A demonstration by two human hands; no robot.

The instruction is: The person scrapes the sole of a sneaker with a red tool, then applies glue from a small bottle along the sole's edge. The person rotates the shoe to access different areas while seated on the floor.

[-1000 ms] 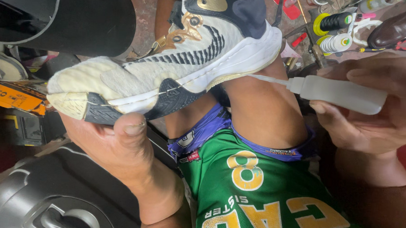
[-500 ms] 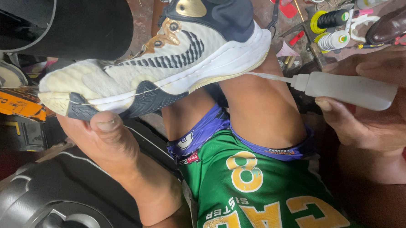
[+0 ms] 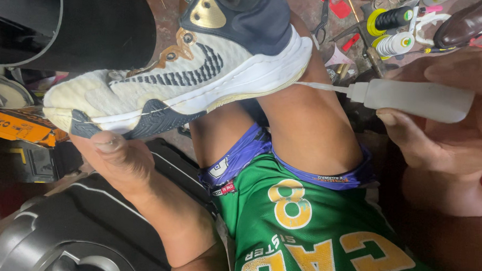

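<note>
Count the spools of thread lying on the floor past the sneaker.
2, side by side at the top right: a yellow spool wound with dark thread, and just below it a yellow spool wound with white thread. Others may be hidden in the clutter or outside the frame.

Cluttered workshop floor (image 3: 165,13), reddish-brown, dim light; thread spools (image 3: 389,31), scissors (image 3: 323,14), black case (image 3: 79,231) nearby.

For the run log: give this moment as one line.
left hand: grips sneaker at toe | right hand: holds squeeze bottle | nozzle: at heel sole edge | sneaker: on knee
</note>
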